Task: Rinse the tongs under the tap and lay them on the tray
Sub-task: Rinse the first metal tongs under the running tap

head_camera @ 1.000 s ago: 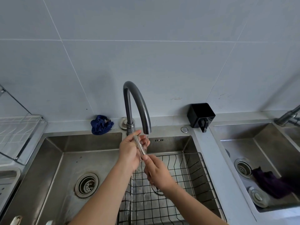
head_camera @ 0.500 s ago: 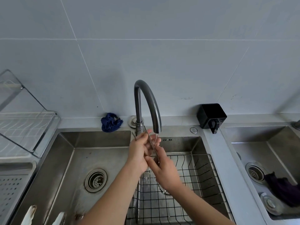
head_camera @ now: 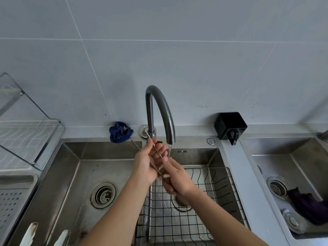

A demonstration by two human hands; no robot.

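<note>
My left hand [head_camera: 147, 164] and right hand [head_camera: 177, 178] both grip thin metal tongs [head_camera: 156, 151] just below the tap [head_camera: 159, 110] spout, beside its running water, above the sink [head_camera: 79, 174].

Tongs' [head_camera: 156, 150] lower ends (behind the right hand [head_camera: 177, 176]) hidden

text: none legible | labels: none | surfaces checked (tiles, sinks, black box)
</note>
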